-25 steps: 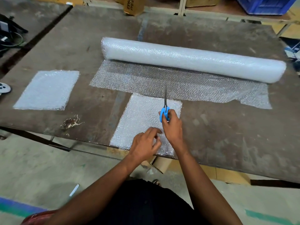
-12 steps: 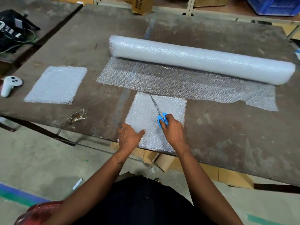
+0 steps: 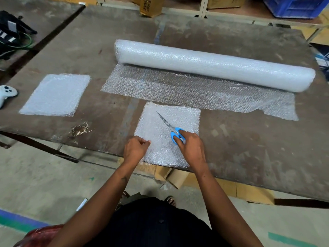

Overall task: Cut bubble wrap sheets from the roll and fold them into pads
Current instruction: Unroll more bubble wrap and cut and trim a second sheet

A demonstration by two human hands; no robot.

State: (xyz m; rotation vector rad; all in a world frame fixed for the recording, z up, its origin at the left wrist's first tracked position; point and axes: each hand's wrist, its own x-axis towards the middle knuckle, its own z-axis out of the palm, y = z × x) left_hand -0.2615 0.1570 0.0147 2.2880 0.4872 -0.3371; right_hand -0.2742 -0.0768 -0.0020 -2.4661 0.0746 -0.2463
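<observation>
A long bubble wrap roll (image 3: 213, 64) lies across the far part of the table, with a loose strip (image 3: 187, 90) unrolled toward me. A cut bubble wrap sheet (image 3: 160, 125) lies flat at the table's near edge. My right hand (image 3: 191, 148) holds blue-handled scissors (image 3: 171, 129) over that sheet, blades closed and pointing up-left. My left hand (image 3: 136, 148) sits at the sheet's left edge with fingers curled, pinching the edge. A folded bubble wrap pad (image 3: 57, 94) lies to the left.
The worn brown table (image 3: 249, 139) ends just in front of me. A white controller (image 3: 6, 93) lies at the left edge. Cardboard boxes (image 3: 178, 177) sit under the table, another box (image 3: 151, 5) and a blue crate (image 3: 293, 6) stand behind it.
The scissors left the unrolled strip and swung down-left over the cut sheet. My left hand slid from the sheet's middle to its left edge and curled.
</observation>
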